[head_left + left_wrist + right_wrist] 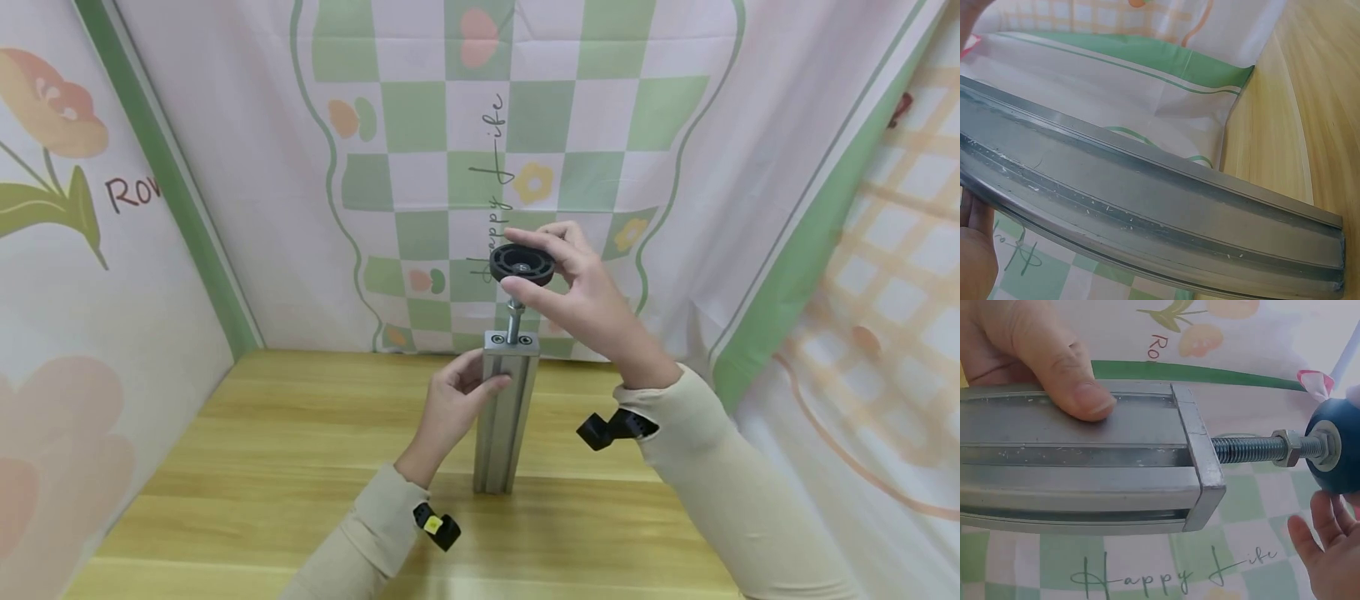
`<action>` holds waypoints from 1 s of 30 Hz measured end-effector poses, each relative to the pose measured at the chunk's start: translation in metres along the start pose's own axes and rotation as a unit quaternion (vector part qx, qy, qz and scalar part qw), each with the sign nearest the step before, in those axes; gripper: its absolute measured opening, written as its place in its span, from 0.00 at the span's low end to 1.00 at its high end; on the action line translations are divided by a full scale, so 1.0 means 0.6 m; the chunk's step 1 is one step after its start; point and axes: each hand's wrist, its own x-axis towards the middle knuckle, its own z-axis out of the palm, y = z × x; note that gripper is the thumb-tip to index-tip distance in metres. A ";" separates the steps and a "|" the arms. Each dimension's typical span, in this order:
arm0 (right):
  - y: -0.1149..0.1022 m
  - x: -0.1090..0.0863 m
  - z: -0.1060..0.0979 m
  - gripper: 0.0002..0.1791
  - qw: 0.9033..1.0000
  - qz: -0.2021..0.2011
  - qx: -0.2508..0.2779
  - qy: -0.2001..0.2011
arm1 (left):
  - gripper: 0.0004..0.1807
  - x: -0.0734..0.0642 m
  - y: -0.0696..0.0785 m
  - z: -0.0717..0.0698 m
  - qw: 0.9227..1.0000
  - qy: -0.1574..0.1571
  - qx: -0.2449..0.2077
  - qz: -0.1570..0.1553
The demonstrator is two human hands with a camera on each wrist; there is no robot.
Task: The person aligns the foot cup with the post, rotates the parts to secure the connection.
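Observation:
A silver aluminium profile (497,442) stands upright on the table, a metal end plate (1202,465) on its top. My left hand (452,407) grips it near the top, thumb across the front face. Out of the plate rises a threaded rod (1247,450) carrying a hex nut (1287,448), which sits apart from the plate. At the rod's upper end is a round black levelling foot (522,265), its ribbed underside facing up. My right hand (585,292) holds the foot's rim between thumb and fingers. The left wrist view shows the grooved side of the profile, running down to the tabletop.
The wood-grain table (300,467) meets a hanging cloth (420,175) with green checks just behind the profile. More printed cloth hangs at the left and right. Each sleeve carries a small black wrist device (617,427).

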 end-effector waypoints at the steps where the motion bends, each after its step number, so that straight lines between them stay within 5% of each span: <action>1: -0.002 0.000 0.001 0.29 1.000 0.003 -0.013 0.007 | 0.18 0.000 0.000 0.000 1.000 0.000 -0.001 0.000; 9: -0.007 -0.004 0.006 0.28 0.997 -0.001 -0.073 0.028 | 0.19 -0.001 -0.001 0.000 1.000 0.002 -0.002 -0.001; 12: -0.003 -0.002 0.003 0.29 1.000 0.011 -0.013 0.000 | 0.19 -0.001 -0.001 0.001 1.000 0.002 -0.006 -0.002; 14: 0.002 0.001 0.000 0.32 0.997 0.023 0.074 -0.027 | 0.18 -0.001 -0.002 0.000 1.000 0.001 -0.008 -0.003; 19: 0.024 0.008 -0.010 0.37 0.956 0.021 0.276 -0.099 | 0.18 -0.001 -0.003 -0.001 1.000 0.001 -0.010 -0.005; 22: 0.032 0.008 -0.015 0.37 0.936 0.018 0.325 -0.133 | 0.18 -0.001 -0.002 -0.001 1.000 0.000 -0.008 -0.008; 30: 0.033 0.007 -0.020 0.32 0.917 0.016 0.366 -0.155 | 0.18 -0.001 0.002 -0.001 1.000 0.000 -0.010 -0.012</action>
